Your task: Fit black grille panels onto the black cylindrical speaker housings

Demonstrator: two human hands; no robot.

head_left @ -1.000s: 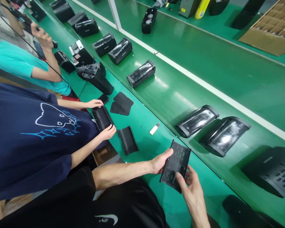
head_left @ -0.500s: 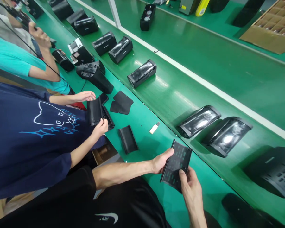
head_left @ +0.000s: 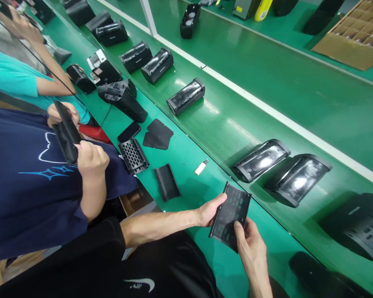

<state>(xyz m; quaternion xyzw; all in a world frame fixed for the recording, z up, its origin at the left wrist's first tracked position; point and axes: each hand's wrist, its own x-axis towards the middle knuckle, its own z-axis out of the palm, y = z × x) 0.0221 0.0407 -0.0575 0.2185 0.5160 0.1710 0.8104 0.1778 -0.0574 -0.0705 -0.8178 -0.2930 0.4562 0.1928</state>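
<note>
A black speaker grille, its rows of slots faintly showing under a dark covering, is held between my two hands above the near bench. My left hand grips its left edge, thumb on top. At the lower right edge, my right hand presses its thumb on the grille's face, with the other fingers curled behind. To the left of my hands a curved black panel lies on the green bench. Near it are a small white-and-black object and dark flat sheets.
A co-worker in dark blue holds another curved black part. Beside them lie a slotted grille and a phone-like black slab. Several black speakers stand along the green conveyor. A cardboard tray sits at upper right.
The co-worker in dark blue has lifted their black part leftward toward their chest, uncovering the slotted grille on the bench. My hands and the grille they hold have hardly moved.
</note>
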